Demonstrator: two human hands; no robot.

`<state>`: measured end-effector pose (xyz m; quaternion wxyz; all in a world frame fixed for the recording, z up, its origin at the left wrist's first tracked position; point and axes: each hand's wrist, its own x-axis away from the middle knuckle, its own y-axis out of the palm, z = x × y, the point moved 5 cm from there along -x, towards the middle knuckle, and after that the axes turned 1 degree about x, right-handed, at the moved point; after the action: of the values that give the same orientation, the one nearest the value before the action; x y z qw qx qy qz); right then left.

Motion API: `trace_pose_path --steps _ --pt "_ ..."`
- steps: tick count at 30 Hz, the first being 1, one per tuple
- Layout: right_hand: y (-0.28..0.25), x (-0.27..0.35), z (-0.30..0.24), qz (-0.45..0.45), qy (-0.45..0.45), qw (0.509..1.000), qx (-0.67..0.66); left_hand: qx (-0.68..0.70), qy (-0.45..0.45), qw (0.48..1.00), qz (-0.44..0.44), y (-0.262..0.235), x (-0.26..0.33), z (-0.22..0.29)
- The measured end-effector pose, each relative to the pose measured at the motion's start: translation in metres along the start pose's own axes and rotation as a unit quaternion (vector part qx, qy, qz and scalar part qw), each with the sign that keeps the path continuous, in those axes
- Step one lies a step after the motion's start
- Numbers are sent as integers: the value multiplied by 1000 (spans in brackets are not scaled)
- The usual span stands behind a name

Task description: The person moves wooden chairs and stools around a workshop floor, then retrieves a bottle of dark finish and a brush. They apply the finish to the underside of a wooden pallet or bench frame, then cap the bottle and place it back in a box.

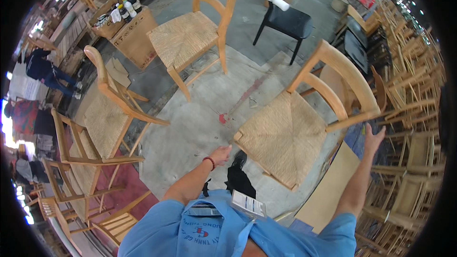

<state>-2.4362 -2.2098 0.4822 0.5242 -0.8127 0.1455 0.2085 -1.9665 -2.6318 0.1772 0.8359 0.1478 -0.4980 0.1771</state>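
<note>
A wooden chair with a woven rush seat (290,135) stands in front of me, its curved backrest (350,74) to the right. My right hand (374,138) is open, thumb and fingers spread, just below the near end of the top rail; I cannot tell if it touches. My left hand (221,154), a red bead bracelet on its wrist, hangs near the seat's left corner with nothing visible in it. Its fingers look loosely extended and apart from the chair. A second rush-seat chair (188,35) stands farther off, facing left.
More rush-seat chairs (102,119) crowd the left. A black chair (290,21) with white wrapping stands at the back. Bottles fill a cardboard box (133,43) at the far left. Stacked chair frames (409,162) line the right side, beside a cardboard sheet (331,185). Other people (47,69) are in the background.
</note>
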Motion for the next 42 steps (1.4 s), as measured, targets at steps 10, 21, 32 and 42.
trace_pose_path --steps 10,21,32,42 --pt "95 -124 -97 -298 -13 939 171 454 -34 890 8 53 -97 33" --pt "100 -115 -238 -262 -64 942 201 545 -10 836 69 -67 -130 86" --pt "192 -120 -477 -284 -106 936 177 535 -76 832 126 -254 -157 143" --pt "225 -139 -469 -321 -100 919 204 589 -69 787 169 -257 -177 173"
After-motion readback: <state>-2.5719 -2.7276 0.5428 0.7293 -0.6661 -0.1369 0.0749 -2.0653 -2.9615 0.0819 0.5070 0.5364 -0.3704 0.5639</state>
